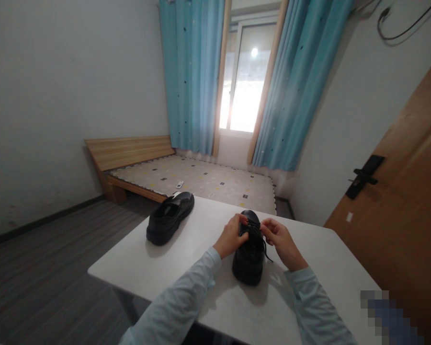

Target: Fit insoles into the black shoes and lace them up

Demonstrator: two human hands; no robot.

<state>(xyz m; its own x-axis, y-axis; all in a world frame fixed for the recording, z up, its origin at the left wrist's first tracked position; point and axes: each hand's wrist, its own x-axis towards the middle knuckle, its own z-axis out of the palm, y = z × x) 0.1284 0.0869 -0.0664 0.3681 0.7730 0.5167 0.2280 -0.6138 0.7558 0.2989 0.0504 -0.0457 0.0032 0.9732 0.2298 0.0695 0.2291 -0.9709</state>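
A black lace-up shoe (247, 268) stands on the white table (129, 261), its toe pointing away from me and its heel towards me. My left hand (232, 235) is closed on the shoe's left side, thumb and fingers at the edge of the lacing. On the other side my right hand (278, 239) pinches the black shoelace (253, 225) near the eyelets; the exact spot between the fingertips is too small to see. One lace end hangs loose at the shoe's right side. A second black shoe (170, 218) rests farther left, apart from both hands.
Beyond the table lies a bed with a patterned mattress (208, 177) and a small white remote-like object (180, 184) on it. A wooden door (398, 191) with a black handle is at the right. Blue curtains (194, 72) frame the window.
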